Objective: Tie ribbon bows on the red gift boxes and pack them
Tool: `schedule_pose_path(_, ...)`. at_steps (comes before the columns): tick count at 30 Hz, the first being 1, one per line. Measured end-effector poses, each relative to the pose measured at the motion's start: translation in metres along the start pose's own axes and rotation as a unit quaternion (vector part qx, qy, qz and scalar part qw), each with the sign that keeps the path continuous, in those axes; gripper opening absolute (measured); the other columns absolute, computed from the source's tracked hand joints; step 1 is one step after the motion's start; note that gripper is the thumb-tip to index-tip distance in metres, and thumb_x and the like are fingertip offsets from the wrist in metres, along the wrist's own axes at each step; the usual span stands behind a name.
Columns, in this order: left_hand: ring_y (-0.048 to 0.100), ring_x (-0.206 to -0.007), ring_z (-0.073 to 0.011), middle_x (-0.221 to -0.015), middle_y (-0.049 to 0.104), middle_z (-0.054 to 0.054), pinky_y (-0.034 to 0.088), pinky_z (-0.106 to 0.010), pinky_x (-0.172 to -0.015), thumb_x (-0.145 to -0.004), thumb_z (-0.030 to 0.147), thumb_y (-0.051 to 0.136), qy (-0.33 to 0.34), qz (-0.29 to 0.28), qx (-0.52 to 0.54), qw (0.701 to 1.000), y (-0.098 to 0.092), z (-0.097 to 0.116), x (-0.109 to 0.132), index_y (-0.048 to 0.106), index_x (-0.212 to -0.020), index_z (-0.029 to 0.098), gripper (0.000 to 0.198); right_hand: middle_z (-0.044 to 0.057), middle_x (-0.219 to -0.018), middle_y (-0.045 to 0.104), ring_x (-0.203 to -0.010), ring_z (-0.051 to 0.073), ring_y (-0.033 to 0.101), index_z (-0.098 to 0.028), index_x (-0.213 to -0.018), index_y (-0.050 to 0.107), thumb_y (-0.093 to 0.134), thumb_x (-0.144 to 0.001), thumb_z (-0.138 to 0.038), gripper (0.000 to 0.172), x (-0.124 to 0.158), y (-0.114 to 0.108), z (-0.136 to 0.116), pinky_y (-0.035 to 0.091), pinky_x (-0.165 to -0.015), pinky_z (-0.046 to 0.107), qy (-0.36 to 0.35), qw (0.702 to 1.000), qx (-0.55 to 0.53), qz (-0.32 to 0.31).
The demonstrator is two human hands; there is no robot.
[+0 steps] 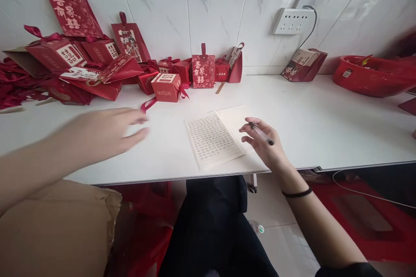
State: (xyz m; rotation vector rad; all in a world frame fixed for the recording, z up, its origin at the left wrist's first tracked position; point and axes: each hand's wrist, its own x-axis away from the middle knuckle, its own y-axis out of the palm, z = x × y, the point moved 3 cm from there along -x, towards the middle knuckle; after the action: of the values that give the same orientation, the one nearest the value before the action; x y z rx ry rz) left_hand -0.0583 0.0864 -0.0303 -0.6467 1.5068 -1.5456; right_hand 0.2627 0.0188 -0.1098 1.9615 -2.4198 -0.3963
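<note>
While the right hand holds a pen over the right edge of a notebook on the bench, the left hand hangs empty, fingers apart, left of that notebook, whose left page is mostly handwritten and right page apparently bare.

Middle red bag and top-left bag are rocking 吾家有囍, left box is showing 囍, notebook scribbles are looking too tiny.

The notebook is matt paper, the pen clear plastic, the tabletop smooth.
</note>
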Motion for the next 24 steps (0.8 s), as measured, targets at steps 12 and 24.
schedule_pose_path(12,0.057,-0.072,-0.0174,-0.073,0.061,-0.002,0.044,-0.029,-0.068,-0.08,0.037,0.049,0.064,-0.029,0.161,0.984,0.134,0.117,-0.115,0.055,-0.07,0.017,0.024,-0.001,-0.068,0.056,-0.054,0.01,0.049,-0.018,-0.079,0.055,0.056,-0.081,-0.028,0.011,0.014,0.025,0.017,0.04,-0.049,0.021,-0.006,0.962,0.273,0.007)
schedule_pose_path(24,0.055,-0.074,-0.0191,-0.071,0.059,-0.003,0.042,-0.035,-0.076,-0.082,0.031,0.047,0.12,-0.007,0.143,0.982,0.143,0.116,-0.115,0.054,-0.073,0.015,0.019,-0.006,-0.051,0.036,-0.048,0.007,0.031,-0.018,-0.058,0.035,0.056,-0.084,-0.028,0.035,0.015,0.032,0.013,0.027,-0.043,0.018,0.004,0.928,0.371,-0.002)
